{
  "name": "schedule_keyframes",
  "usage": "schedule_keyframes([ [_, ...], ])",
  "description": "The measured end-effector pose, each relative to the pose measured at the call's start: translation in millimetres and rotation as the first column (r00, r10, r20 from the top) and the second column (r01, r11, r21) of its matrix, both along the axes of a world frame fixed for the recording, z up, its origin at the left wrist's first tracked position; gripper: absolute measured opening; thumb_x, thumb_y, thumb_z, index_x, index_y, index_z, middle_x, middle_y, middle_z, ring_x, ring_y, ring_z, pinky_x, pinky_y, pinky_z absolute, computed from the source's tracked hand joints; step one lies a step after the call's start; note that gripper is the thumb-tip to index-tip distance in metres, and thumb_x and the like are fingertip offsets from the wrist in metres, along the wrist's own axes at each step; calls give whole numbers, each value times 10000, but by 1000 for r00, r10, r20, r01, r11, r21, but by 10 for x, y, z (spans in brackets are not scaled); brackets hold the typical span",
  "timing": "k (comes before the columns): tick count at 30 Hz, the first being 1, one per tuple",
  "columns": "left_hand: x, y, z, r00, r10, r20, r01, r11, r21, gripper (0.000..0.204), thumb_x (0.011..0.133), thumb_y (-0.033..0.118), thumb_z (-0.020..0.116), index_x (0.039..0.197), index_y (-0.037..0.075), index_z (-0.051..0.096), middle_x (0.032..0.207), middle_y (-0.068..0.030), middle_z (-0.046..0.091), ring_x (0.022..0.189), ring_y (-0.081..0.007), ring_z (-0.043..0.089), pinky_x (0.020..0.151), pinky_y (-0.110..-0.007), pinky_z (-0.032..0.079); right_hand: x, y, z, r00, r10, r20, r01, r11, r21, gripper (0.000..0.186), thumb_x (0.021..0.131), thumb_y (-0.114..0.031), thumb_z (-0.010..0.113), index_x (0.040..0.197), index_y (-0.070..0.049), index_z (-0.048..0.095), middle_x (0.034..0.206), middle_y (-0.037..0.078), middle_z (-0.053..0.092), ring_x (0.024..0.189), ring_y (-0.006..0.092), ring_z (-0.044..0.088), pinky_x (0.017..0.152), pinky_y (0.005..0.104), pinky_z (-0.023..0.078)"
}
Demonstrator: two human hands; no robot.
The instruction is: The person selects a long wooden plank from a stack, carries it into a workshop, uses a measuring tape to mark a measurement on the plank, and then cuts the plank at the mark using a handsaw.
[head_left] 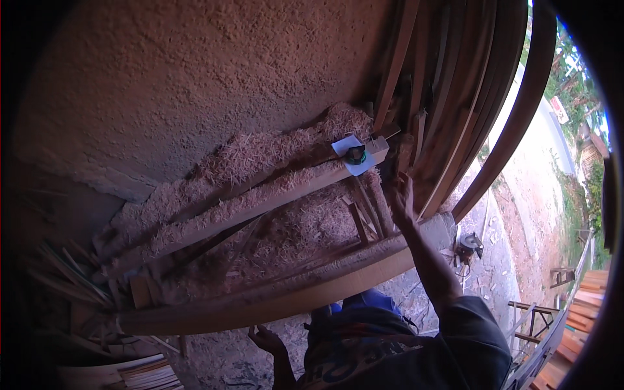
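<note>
My right hand (403, 198) reaches forward past the bench's right end, fingers stretched out, near the upright boards; whether it touches the short brown wood piece (404, 151) there I cannot tell. Lower down, my left hand (265, 339) hangs just in front of the bench's near beam (325, 286), fingers loosely bent and apart, with nothing seen in it. Wood shavings (305, 221) cover much of the bench frame. On its far beam (260, 199), at the right end, a small green and black power tool (355, 155) rests on a white sheet (344, 144).
Long boards (455, 78) lean against the rough wall (195, 78) at the far right. A circular saw (469, 247) stands on the littered ground right of the bench. Stacked planks (582, 318) lie at the right edge, thin strips (149, 374) at lower left.
</note>
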State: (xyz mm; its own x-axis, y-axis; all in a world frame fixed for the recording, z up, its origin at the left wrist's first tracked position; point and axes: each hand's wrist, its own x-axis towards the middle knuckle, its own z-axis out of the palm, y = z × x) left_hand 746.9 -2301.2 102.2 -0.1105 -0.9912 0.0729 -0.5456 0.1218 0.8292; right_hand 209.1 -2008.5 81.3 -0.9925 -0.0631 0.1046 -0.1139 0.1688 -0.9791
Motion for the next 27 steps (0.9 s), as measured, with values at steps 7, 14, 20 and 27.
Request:
schedule_keyframes([
  [7, -10, 72, 248, 976, 215, 36, -218, 971, 104, 322, 1015, 237, 575, 1218, -10, 546, 815, -71, 565, 536, -106, 409, 460, -283, 338, -1261, -965, 61, 956, -135, 259, 46, 946, 322, 509, 863, -377, 688, 1254, -66, 587, 916, 63, 600, 726, 122, 528, 565, 303, 433],
  [14, -409, 56, 358, 999, -41, -21, 42, 998, 53, 333, 1017, 234, 553, 1225, -27, 552, 983, -125, 584, 771, -167, 524, 643, -309, 456, -1197, -1157, -16, 949, -113, 295, 35, 965, 258, 495, 858, -397, 699, 1214, -69, 600, 901, 57, 600, 708, 120, 522, 557, 311, 430],
  [20, -1587, 112, 715, 863, -487, -135, 492, 871, 5, 340, 1009, 216, 561, 1247, -25, 545, 1045, -125, 585, 776, -155, 529, 584, -272, 437, -839, -940, 204, 957, -81, 277, 71, 996, 47, 485, 853, -415, 708, 1180, -70, 611, 888, 52, 600, 692, 118, 517, 550, 318, 428],
  [27, -2163, 308, 708, 506, -862, 23, 859, 502, -96, 338, 1012, 213, 549, 1250, -27, 550, 926, -93, 579, 565, -113, 452, 497, -248, 376, 1028, -519, 955, 916, 199, 348, -52, 920, -389, 476, 847, -436, 719, 1140, -73, 623, 873, 46, 600, 674, 115, 511, 541, 326, 425],
])
